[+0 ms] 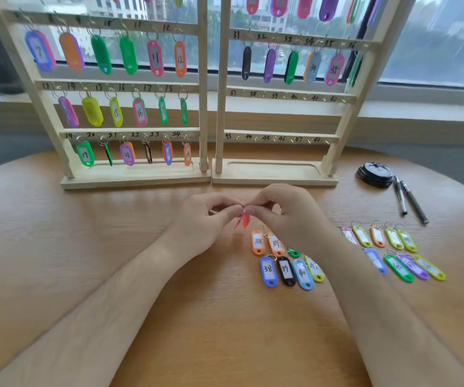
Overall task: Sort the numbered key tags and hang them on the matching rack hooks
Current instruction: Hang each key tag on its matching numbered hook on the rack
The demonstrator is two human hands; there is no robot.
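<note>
Left hand [205, 216], right hand [284, 213] pinching red tag [244, 221] ring, number unreadable

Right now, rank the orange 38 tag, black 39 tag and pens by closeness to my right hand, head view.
From the right hand, pinching the red tag:
1. orange 38 tag, just below it
2. black 39 tag, lower row
3. pens, far right

Pinching the metal ring [243, 206] of a red key tag [244, 221] between left hand [205, 216] and right hand [286, 216], holding it above a wooden table [99, 233], working beside rows of numbered tags [267, 268] lying at right, facing left rack [136, 178] and right rack [275, 175] carrying hung tags.
</note>
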